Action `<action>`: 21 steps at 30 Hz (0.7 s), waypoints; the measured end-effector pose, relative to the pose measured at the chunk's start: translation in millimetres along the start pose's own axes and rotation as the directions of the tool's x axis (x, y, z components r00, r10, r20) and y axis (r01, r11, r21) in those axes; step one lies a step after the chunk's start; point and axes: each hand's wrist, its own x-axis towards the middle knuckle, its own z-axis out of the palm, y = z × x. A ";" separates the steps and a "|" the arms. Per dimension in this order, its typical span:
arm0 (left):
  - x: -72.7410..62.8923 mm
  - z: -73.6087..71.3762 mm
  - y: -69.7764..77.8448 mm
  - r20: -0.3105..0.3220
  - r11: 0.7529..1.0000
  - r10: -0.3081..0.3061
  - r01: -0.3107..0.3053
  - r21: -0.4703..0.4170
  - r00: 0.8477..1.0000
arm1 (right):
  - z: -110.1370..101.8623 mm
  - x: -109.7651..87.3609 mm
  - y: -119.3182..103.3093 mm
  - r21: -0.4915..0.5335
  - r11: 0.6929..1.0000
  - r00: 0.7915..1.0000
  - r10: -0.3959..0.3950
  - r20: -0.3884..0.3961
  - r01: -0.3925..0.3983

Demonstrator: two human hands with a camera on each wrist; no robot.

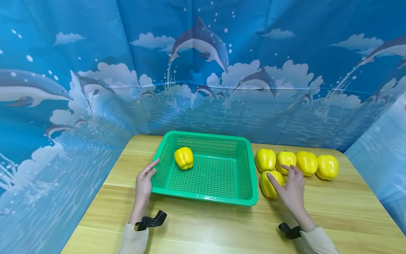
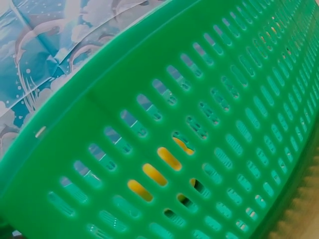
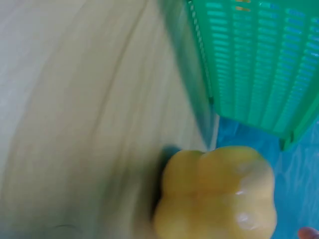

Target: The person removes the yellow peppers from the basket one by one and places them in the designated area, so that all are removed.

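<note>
A green plastic basket (image 1: 203,197) sits on the table with one yellow bell pepper (image 1: 184,158) inside, toward its left end. My left hand (image 1: 144,185) rests at the basket's left rim, fingers extended along it. In the left wrist view, the slotted basket wall (image 2: 149,129) fills most of the picture. My right hand (image 1: 292,190) reaches over the nearest yellow bell pepper (image 1: 268,188) right of the basket, thumb and fingers spread. That pepper (image 3: 219,194) also shows in the right wrist view, with a fingertip (image 3: 310,233) apart from it at the lower right corner.
Several more yellow bell peppers (image 1: 307,163) stand in a row behind the right hand, close together. The wooden table (image 1: 203,229) ends at the back against a blue dolphin-print curtain (image 1: 203,109). A black wrist strap with a camera (image 1: 153,220) sits on each forearm.
</note>
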 end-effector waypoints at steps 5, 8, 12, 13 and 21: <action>-1.6 1.3 0.4 -0.008 1.000 0.007 -0.007 -0.003 1.000 | -3.3 -0.9 -7.3 0.016 0.998 0.997 -0.067 -0.031 0.068; -2.5 -0.4 0.5 -0.005 1.000 -0.014 0.014 -0.002 1.000 | -2.5 -2.3 -9.7 0.019 0.996 0.996 -0.086 -0.030 0.087; -4.3 -5.5 2.6 0.034 0.998 -0.066 0.066 0.007 0.997 | -1.0 -2.2 -12.1 0.027 0.994 0.994 -0.103 -0.023 0.104; -4.7 -7.2 2.9 0.052 0.997 -0.081 0.080 0.022 0.995 | -0.9 -1.8 -12.9 0.028 0.994 0.994 -0.104 -0.017 0.104; -3.6 -13.4 2.1 0.196 0.981 -0.108 0.072 0.180 0.975 | -1.7 2.9 -23.3 0.056 0.994 0.995 -0.098 0.009 0.097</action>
